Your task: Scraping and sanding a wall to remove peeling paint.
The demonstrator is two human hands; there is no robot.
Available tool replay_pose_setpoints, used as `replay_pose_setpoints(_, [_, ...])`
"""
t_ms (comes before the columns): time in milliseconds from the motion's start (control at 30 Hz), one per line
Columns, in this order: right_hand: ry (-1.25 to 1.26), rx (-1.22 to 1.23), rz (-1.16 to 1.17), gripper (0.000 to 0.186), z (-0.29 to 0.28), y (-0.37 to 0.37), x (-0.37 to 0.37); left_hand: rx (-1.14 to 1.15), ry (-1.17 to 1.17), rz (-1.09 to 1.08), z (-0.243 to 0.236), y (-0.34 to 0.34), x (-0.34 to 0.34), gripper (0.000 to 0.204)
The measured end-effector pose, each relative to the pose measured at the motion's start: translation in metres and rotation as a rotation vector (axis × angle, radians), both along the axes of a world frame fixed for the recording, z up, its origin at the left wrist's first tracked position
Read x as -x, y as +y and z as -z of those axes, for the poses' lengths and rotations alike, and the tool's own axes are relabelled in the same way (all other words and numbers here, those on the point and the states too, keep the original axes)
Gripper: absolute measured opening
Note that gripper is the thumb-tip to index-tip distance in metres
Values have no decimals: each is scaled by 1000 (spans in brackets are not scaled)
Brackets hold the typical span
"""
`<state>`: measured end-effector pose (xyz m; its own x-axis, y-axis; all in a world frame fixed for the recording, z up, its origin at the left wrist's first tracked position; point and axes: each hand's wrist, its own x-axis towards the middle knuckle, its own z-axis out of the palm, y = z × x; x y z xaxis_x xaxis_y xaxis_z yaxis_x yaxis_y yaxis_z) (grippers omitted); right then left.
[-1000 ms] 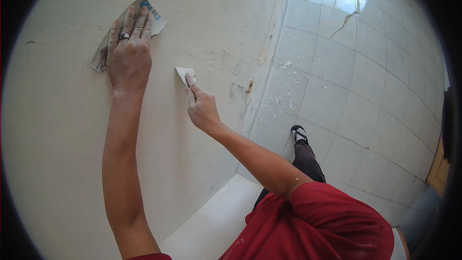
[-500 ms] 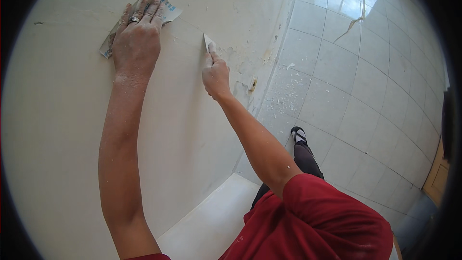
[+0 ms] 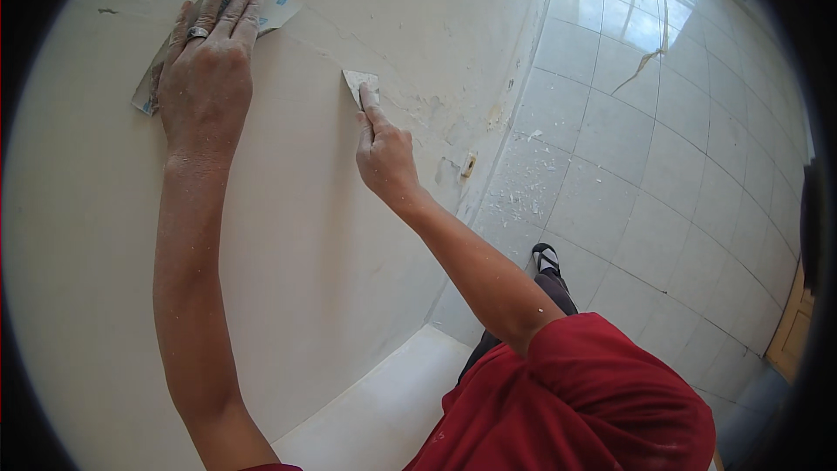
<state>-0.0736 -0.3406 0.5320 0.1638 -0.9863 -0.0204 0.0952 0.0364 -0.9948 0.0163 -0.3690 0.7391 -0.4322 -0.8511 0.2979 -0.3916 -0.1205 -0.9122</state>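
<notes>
My left hand point(image 3: 209, 78), dusted white and wearing a ring, holds a bent piece of thin card point(image 3: 274, 9) with blue print against the pale wall point(image 3: 288, 235). Its fingers lie stretched over the card; the thumb is hidden. To the right and a little lower, my right hand point(image 3: 384, 153) grips a putty knife point(image 3: 361, 85), a finger laid along the blade. The handle is hidden in the hand. The blade points up the wall, beside a thin crack and rough patches of flaked paint.
A small fitting point(image 3: 469, 164) sits on the wall near its lower edge. White flakes point(image 3: 523, 192) lie on the tiled floor point(image 3: 628, 209) along the wall. Farther off lies a dry strand point(image 3: 649, 59). A pale ledge point(image 3: 384, 401) is below my arms, and my foot point(image 3: 545, 257) stands on the tiles.
My left hand and the card have shifted left and slightly up across the wall. The putty knife has moved a little left, and its blade now shows broader. The view has tilted slightly.
</notes>
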Motion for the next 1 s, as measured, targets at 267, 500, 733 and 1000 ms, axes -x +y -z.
replay_pose_setpoints(267, [-54, 47, 53, 43, -14, -28, 2, -46, 32, 21, 0, 0, -5, 39])
replay_pose_setpoints(500, [-59, 261, 19, 42, -1, 16, -16, -39, 46, 77, 11, -3, -14, 37])
replay_pose_setpoints(733, [-15, 27, 50, 43, -15, -58, 2, -65, 92, 47, 18, -9, -9, 39])
replay_pose_setpoints(1000, [-94, -235, 75, 45, -33, -109, 22, -65, 67, 24, 15, -6, -2, 41])
